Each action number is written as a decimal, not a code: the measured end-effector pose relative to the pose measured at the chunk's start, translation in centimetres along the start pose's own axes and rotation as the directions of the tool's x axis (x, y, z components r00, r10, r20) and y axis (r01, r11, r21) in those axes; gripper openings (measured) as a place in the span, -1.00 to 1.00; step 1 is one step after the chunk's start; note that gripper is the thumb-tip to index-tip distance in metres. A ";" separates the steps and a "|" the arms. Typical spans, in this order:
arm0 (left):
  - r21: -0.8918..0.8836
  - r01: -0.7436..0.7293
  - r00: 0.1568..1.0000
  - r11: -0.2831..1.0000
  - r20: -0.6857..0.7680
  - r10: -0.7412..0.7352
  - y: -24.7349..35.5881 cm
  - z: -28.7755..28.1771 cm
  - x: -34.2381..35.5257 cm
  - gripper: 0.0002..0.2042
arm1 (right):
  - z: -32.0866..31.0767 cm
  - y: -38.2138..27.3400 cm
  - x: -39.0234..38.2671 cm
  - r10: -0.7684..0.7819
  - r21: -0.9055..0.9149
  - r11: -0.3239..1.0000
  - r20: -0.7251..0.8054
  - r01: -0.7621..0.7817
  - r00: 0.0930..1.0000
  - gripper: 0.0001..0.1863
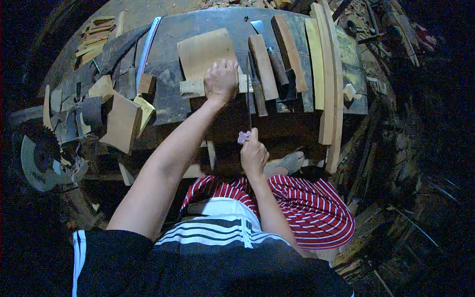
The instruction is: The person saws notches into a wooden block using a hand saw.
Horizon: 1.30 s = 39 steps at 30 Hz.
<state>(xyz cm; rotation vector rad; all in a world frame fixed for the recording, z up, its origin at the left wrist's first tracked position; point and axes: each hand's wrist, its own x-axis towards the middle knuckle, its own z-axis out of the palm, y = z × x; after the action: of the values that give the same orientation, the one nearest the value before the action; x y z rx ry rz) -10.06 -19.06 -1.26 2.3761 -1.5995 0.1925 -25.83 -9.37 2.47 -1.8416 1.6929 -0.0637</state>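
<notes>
My left hand is closed and presses down on a narrow wood strip at the bench's near edge. Behind the strip, touching it, lies a wide pale board, partly covered by my fingers. My right hand grips a handsaw by its handle, where something pale purple shows by the thumb. The thin saw blade points away from me, close to the strip's right end. How deep the blade sits in the wood I cannot tell.
Wood blocks and a dark-headed tool lie right of the blade, with long planks farther right. Leftward are a large toothed saw, a blue-white ruler and wood pieces. A round toothed blade stands far left.
</notes>
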 end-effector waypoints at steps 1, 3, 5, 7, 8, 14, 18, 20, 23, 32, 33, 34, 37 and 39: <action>0.009 -0.017 1.000 1.000 -0.011 0.017 0.0 0.0 0.0 -0.76 | -0.3 -0.1 -0.2 -0.038 0.021 0.999 -0.037 0.039 0.999 -0.72; 0.025 -0.040 0.998 0.999 -0.048 0.041 0.1 0.0 0.2 -0.76 | -0.6 -1.1 2.2 -0.103 0.014 0.994 -0.135 0.106 0.985 -0.76; -0.021 -0.030 0.999 0.999 -0.021 0.029 0.2 0.1 0.1 -0.76 | -0.7 -1.9 3.7 -0.148 -0.007 0.989 -0.123 0.148 0.981 -0.81; -0.025 -0.016 0.998 1.000 -0.060 0.015 0.2 0.4 0.4 -0.77 | -1.1 -2.2 3.8 -0.190 0.087 0.973 -0.230 0.215 0.954 -0.84; -0.033 -0.006 1.000 0.999 -0.005 0.006 0.1 0.4 0.1 -0.77 | -1.2 -1.9 2.7 -0.175 0.162 0.963 -0.227 0.215 0.958 -0.83; -0.055 -0.019 0.998 0.998 -0.063 0.015 0.1 0.8 -0.3 -0.78 | -0.1 -0.4 1.8 -0.006 -0.007 1.000 -0.037 0.006 0.999 -0.84; -0.037 -0.021 1.000 0.999 -0.013 0.021 0.4 0.4 0.1 -0.75 | 1.0 -0.4 3.6 -0.112 0.070 0.989 -0.196 0.128 0.974 -0.84; -0.021 0.003 1.000 1.000 0.022 -0.003 0.5 0.1 0.2 -0.77 | 1.2 -0.3 3.4 -0.163 0.058 0.982 -0.201 0.178 0.966 -0.82; -0.024 0.007 1.000 1.000 -0.006 -0.008 0.6 -0.1 0.3 -0.79 | 0.9 0.5 1.3 0.007 -0.044 0.999 0.002 -0.007 1.000 -0.83; -0.038 -0.021 0.998 0.999 -0.054 0.019 0.4 0.4 0.1 -0.80 | 1.3 -0.6 4.3 -0.152 -0.053 0.988 -0.212 0.144 0.965 -0.79; -0.038 -0.029 0.998 0.999 -0.064 0.026 0.4 0.4 0.2 -0.80 | 1.1 -0.4 3.3 -0.095 -0.052 0.995 -0.146 0.088 0.985 -0.79; -0.044 -0.027 0.997 0.999 -0.067 0.024 0.4 0.6 0.3 -0.81 | 1.2 -0.1 2.7 -0.059 -0.043 0.997 -0.077 0.056 0.995 -0.77; -0.026 -0.029 0.999 0.999 -0.042 0.028 0.4 0.9 0.3 -0.80 | 1.0 0.1 2.1 -0.003 -0.102 0.995 -0.012 0.001 1.000 -0.76; -0.042 -0.030 0.995 0.999 -0.096 0.026 0.4 1.1 0.6 -0.80 | 0.9 -0.3 3.0 -0.204 -0.052 0.979 -0.261 0.197 0.944 -0.75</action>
<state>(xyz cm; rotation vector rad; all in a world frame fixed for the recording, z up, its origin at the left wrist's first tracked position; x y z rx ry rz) -10.20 -20.06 -2.12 2.2774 -1.5781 0.2698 -24.69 -11.78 0.76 -2.0958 1.6782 -0.3910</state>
